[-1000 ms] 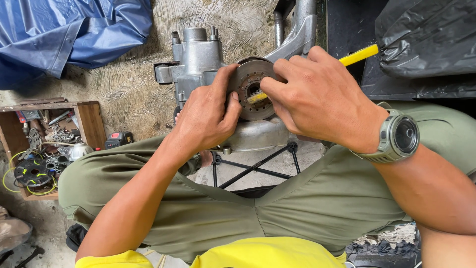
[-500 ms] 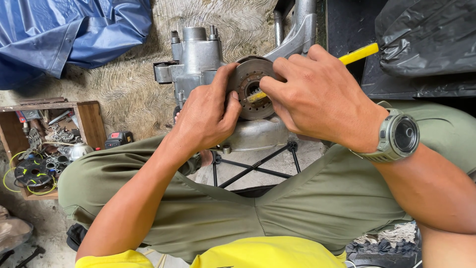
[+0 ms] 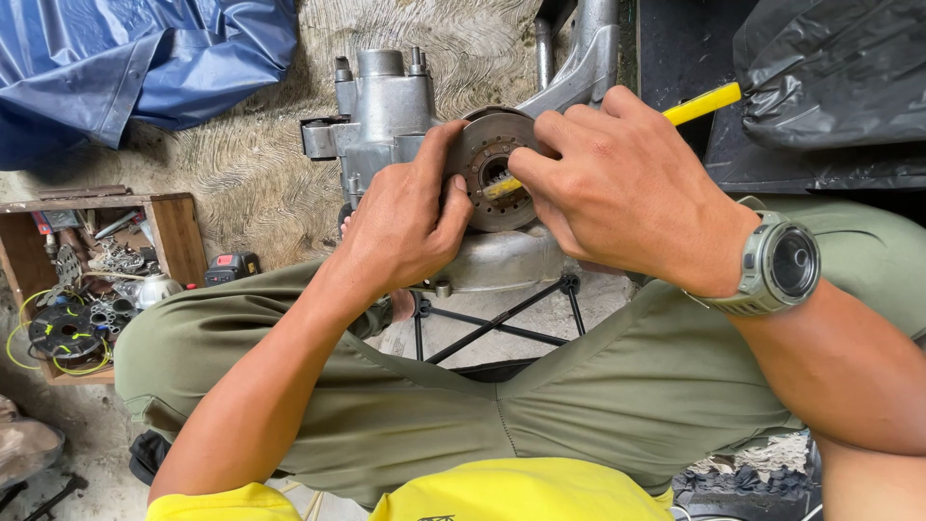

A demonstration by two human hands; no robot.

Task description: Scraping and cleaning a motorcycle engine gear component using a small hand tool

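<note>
Daylight fell on a dusty concrete floor (image 3: 58,425). At ten o'clock lay a crumpled blue plastic tarpaulin (image 3: 125,58), beside a woven beige mat (image 3: 260,183) at eleven. At nine o'clock stood an open wooden box of metal parts and wire coils (image 3: 178,232). Black plastic sheeting (image 3: 830,77) covered the two o'clock corner.

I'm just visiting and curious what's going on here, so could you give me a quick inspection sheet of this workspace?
Surface: rough ground; engine casing on a black wire stand.
Job's things: round metal disc on the casing; yellow-handled tool poking its centre.
Clutter: wooden box of small parts; small red and black device.
Grippers: left hand grips the disc's edge; right hand, with wristwatch, holds the tool.
Cables: yellow-green wire coil in the box.
Surroundings: blue tarp; black plastic sheet.
</note>
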